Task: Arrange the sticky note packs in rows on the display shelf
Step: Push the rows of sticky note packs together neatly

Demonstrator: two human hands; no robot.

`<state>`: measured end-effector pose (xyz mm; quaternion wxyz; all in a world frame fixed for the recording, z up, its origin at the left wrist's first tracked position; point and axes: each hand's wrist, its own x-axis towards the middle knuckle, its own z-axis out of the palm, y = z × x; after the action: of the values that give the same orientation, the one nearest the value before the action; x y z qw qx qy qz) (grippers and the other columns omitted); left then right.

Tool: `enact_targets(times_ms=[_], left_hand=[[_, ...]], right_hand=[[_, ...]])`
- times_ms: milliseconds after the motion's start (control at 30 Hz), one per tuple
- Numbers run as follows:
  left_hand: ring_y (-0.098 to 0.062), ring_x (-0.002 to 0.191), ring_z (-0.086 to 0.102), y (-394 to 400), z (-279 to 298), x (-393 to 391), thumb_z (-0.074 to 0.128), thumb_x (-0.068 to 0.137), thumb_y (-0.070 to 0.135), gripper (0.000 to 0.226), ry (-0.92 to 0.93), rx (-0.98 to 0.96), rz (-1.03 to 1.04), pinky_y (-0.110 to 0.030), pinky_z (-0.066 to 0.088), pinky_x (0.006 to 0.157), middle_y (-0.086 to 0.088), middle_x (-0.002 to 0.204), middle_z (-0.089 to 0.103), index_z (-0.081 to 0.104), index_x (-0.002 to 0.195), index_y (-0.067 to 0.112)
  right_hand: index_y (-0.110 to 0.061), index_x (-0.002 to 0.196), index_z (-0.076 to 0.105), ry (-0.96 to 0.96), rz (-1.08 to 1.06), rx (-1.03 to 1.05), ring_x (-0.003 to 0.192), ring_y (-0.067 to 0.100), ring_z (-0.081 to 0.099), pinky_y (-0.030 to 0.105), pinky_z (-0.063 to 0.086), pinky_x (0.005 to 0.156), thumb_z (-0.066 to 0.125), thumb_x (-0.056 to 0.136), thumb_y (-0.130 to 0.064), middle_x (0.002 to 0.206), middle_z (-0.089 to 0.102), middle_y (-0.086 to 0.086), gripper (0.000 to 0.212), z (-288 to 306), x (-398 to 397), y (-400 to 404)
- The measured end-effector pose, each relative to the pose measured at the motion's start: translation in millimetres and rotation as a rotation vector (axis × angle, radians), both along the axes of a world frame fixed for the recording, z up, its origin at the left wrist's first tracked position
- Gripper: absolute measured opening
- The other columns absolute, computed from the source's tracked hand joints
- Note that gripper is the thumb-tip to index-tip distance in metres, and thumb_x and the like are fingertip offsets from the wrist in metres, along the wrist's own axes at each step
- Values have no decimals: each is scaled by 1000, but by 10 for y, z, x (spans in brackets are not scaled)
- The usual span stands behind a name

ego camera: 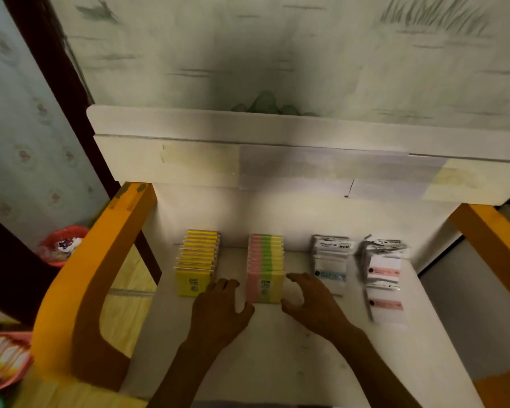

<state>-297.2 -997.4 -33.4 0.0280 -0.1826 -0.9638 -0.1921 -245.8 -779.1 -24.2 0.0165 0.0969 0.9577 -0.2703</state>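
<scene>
Both forearms come in from the bottom edge over the white display shelf (277,348). Left hand (221,307) lies palm down on the shelf surface, fingers loosely spread, gripping nothing; its fingertips sit between the yellow row and the striped row, thumb close to the front left corner of the striped packs. Right hand (309,301) hovers just right of the striped row, fingers curved and spread, thumb near the front right corner, holding nothing; contact with the pack cannot be told.

Four rows of packs run front to back on the shelf. Yellow sticky note packs (196,260) at left, front pack labelled 2207. Pink-green-yellow striped packs (265,260) next, front labelled 2208, between the two hands. White bagged packs with a blue label (330,263) to the right. Far right, pink-label bagged packs (384,278), loosely overlapped and blurred.

Orange frame posts (100,275) flank the shelf on both sides. White taped back panel (277,166) behind the rows. Red basket (61,244) on the floor at left. Patterned wall covering (277,54) above.
</scene>
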Motion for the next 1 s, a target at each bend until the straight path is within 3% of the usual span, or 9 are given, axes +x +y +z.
enact_targets(times_ms=[200, 533, 733, 900, 1000], left_hand=[[-15, 99, 58, 118, 216, 117, 42, 78, 60, 53, 61, -18, -155, -30, 48, 78, 11, 109, 63, 60, 119, 33], [-14, 125, 48, 746, 335, 306, 40, 89, 65, 66, 16, -6, -317, -30, 41, 101, 9, 139, 52, 33, 148, 35], [-16, 136, 36, 1233, 256, 429, 38, 94, 59, 65, -31, -84, -282, -39, 35, 110, 8, 150, 39, 24, 152, 31], [-18, 131, 41, 1596, 140, 485, 38, 94, 59, 67, -20, -141, -181, -38, 39, 105, 5, 147, 43, 25, 151, 28], [-19, 128, 44, 1735, 72, 478, 41, 92, 61, 69, -35, -157, -119, -40, 41, 105, 4, 145, 46, 27, 150, 27]], right_hand=[[-31, 146, 37, 39, -57, 65, 133, 11, 41, 29, 37, 109, 63, 84, -54, 147, 44, -7, 70, 113, 264, 32], [-29, 143, 42, 119, -76, 99, 125, 11, 48, 26, 43, 101, 62, 85, -56, 140, 51, -7, 67, 188, 608, 501], [-31, 144, 40, 122, -40, 156, 125, 13, 48, 26, 40, 100, 59, 88, -53, 140, 50, -7, 63, 213, 686, 958], [-32, 138, 46, 110, -15, 88, 121, 14, 51, 26, 44, 92, 60, 87, -50, 136, 53, -6, 56, 167, 656, 1298], [-26, 140, 44, 59, -4, 44, 125, 18, 48, 29, 43, 96, 61, 88, -47, 138, 51, -1, 58, 125, 590, 1425]])
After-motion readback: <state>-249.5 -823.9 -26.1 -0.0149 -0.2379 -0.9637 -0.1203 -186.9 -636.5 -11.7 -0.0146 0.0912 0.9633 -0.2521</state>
